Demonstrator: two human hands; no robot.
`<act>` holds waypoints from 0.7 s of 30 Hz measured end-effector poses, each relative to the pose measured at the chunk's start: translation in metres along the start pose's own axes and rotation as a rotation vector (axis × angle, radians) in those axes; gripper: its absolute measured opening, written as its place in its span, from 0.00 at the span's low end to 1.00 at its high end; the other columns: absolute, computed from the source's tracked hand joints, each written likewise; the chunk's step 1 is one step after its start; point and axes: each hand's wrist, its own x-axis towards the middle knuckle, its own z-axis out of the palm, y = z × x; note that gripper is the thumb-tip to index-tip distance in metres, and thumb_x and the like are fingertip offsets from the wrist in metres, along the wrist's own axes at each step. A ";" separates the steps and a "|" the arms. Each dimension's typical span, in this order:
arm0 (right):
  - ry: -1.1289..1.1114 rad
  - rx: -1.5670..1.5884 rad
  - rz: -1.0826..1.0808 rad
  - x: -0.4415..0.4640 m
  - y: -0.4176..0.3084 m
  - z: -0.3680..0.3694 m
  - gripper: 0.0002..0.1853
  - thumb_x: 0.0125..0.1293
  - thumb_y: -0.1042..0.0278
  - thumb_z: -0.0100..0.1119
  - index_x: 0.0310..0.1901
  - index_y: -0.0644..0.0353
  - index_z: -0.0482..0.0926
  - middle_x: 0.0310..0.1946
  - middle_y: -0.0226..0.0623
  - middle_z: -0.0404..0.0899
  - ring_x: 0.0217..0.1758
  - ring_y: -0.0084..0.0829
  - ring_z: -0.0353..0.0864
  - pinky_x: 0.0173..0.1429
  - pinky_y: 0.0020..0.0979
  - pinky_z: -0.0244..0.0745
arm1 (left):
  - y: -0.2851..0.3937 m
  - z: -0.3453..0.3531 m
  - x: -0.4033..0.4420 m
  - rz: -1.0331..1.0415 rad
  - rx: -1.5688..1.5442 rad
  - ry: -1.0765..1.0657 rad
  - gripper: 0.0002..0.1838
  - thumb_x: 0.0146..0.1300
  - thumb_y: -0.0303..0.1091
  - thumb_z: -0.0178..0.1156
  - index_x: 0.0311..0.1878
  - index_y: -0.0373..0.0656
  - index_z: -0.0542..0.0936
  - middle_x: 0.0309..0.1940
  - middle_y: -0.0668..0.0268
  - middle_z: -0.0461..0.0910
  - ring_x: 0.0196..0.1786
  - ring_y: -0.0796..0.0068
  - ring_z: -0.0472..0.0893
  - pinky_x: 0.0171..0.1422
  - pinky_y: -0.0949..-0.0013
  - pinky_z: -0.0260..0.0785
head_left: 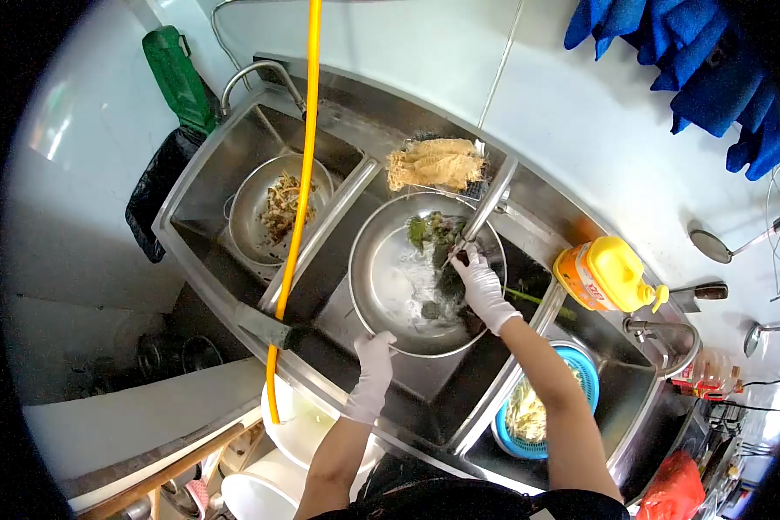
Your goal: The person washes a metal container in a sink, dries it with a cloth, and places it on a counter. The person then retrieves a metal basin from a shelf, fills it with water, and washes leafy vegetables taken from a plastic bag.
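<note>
A large round metal pan [381,251] with cloudy water and dark green leafy bits sits in the middle sink compartment. My left hand [373,368], in a white glove, is closed on the pan's near rim. Over the pan's right side, my gloved right hand [484,286] has its fingers together at the metal faucet spout [491,201], beside the dark greens [442,232]. What those fingers hold, if anything, is too small to make out. Water runs from the spout into the pan.
A metal bowl [248,204] of scraps lies in the left compartment, a blue basket [587,373] of pale strips in the right. A yellow hose [306,165] crosses the sink. A yellow jug [611,273] stands on the back ledge, near a tan loofah-like scrubber [435,165].
</note>
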 end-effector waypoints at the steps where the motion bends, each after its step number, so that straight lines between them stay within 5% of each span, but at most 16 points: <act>1: 0.022 0.045 0.101 0.006 -0.004 0.013 0.41 0.47 0.84 0.53 0.66 0.48 0.57 0.64 0.59 0.52 0.49 0.47 0.73 0.40 0.34 0.77 | 0.000 0.004 -0.004 -0.007 0.006 0.001 0.09 0.42 0.22 0.58 0.31 0.35 0.73 0.26 0.65 0.73 0.27 0.73 0.75 0.28 0.71 0.71; 4: -0.032 -0.076 0.194 0.021 -0.058 0.029 0.36 0.52 0.65 0.54 0.65 0.58 0.57 0.66 0.55 0.52 0.60 0.59 0.59 0.58 0.50 0.61 | -0.009 0.011 -0.007 0.003 0.014 0.020 0.09 0.42 0.22 0.58 0.30 0.35 0.72 0.26 0.65 0.73 0.27 0.73 0.75 0.28 0.71 0.71; 7: -0.058 0.002 -0.016 0.015 -0.038 -0.004 0.40 0.52 0.63 0.57 0.67 0.57 0.53 0.65 0.60 0.50 0.66 0.57 0.54 0.62 0.47 0.58 | -0.007 0.006 -0.004 0.004 0.019 0.040 0.08 0.43 0.22 0.57 0.31 0.35 0.73 0.27 0.65 0.73 0.27 0.73 0.75 0.30 0.71 0.72; 9: 0.011 -0.007 0.191 0.014 -0.053 0.014 0.39 0.55 0.59 0.57 0.67 0.52 0.52 0.67 0.58 0.47 0.68 0.58 0.49 0.64 0.53 0.56 | 0.008 0.004 -0.006 -0.003 -0.037 0.031 0.08 0.44 0.23 0.57 0.31 0.36 0.73 0.27 0.66 0.73 0.28 0.73 0.75 0.31 0.70 0.72; 11: -0.188 0.007 0.060 0.001 -0.075 0.003 0.41 0.53 0.56 0.59 0.67 0.51 0.52 0.65 0.64 0.49 0.69 0.61 0.48 0.64 0.49 0.58 | 0.000 -0.004 0.006 -0.008 -0.011 0.029 0.09 0.44 0.23 0.56 0.33 0.37 0.74 0.28 0.67 0.74 0.29 0.74 0.75 0.31 0.70 0.71; 12: -0.264 0.078 -0.059 0.001 -0.068 -0.010 0.39 0.52 0.55 0.59 0.65 0.54 0.56 0.64 0.61 0.51 0.67 0.58 0.52 0.63 0.48 0.59 | 0.001 -0.007 0.005 -0.009 -0.016 0.022 0.10 0.44 0.23 0.56 0.33 0.37 0.74 0.28 0.67 0.74 0.29 0.75 0.74 0.31 0.71 0.70; 13: -0.240 0.220 -0.032 0.005 -0.062 -0.023 0.28 0.53 0.59 0.58 0.57 0.56 0.67 0.58 0.56 0.63 0.58 0.51 0.67 0.57 0.44 0.67 | 0.002 -0.009 0.004 -0.009 -0.024 0.017 0.10 0.44 0.23 0.56 0.34 0.38 0.74 0.28 0.67 0.74 0.29 0.75 0.74 0.31 0.71 0.70; 15: -0.086 0.333 0.171 0.030 -0.048 -0.024 0.18 0.55 0.62 0.57 0.47 0.57 0.75 0.47 0.51 0.73 0.45 0.46 0.76 0.49 0.41 0.72 | 0.005 -0.019 0.002 -0.041 0.008 0.029 0.11 0.44 0.23 0.56 0.35 0.38 0.74 0.28 0.68 0.74 0.29 0.75 0.74 0.30 0.71 0.70; 16: 0.250 0.250 0.135 0.033 -0.045 -0.024 0.12 0.56 0.64 0.56 0.41 0.57 0.78 0.38 0.49 0.76 0.38 0.46 0.77 0.44 0.41 0.73 | 0.004 -0.023 0.001 -0.057 0.027 0.032 0.11 0.44 0.23 0.56 0.35 0.38 0.75 0.28 0.68 0.74 0.28 0.75 0.74 0.30 0.72 0.70; 17: 0.450 0.155 0.034 0.042 -0.039 -0.014 0.18 0.56 0.61 0.56 0.48 0.57 0.74 0.44 0.50 0.74 0.44 0.46 0.76 0.46 0.39 0.73 | 0.003 -0.025 -0.002 -0.055 0.014 0.026 0.12 0.44 0.23 0.56 0.36 0.39 0.75 0.28 0.68 0.74 0.28 0.75 0.74 0.30 0.72 0.70; 19: 0.253 0.324 0.161 0.049 -0.054 0.001 0.25 0.58 0.57 0.54 0.57 0.54 0.67 0.56 0.51 0.66 0.56 0.47 0.70 0.52 0.45 0.70 | 0.000 -0.029 -0.005 -0.045 -0.009 0.006 0.12 0.44 0.22 0.55 0.36 0.39 0.75 0.28 0.69 0.74 0.29 0.75 0.74 0.30 0.72 0.70; 21: 0.098 0.094 -0.003 0.027 -0.092 0.000 0.32 0.57 0.51 0.55 0.64 0.44 0.60 0.67 0.49 0.49 0.70 0.47 0.49 0.66 0.61 0.47 | -0.002 -0.027 -0.003 -0.061 -0.007 0.010 0.13 0.43 0.22 0.56 0.37 0.38 0.74 0.28 0.68 0.74 0.29 0.75 0.74 0.30 0.71 0.70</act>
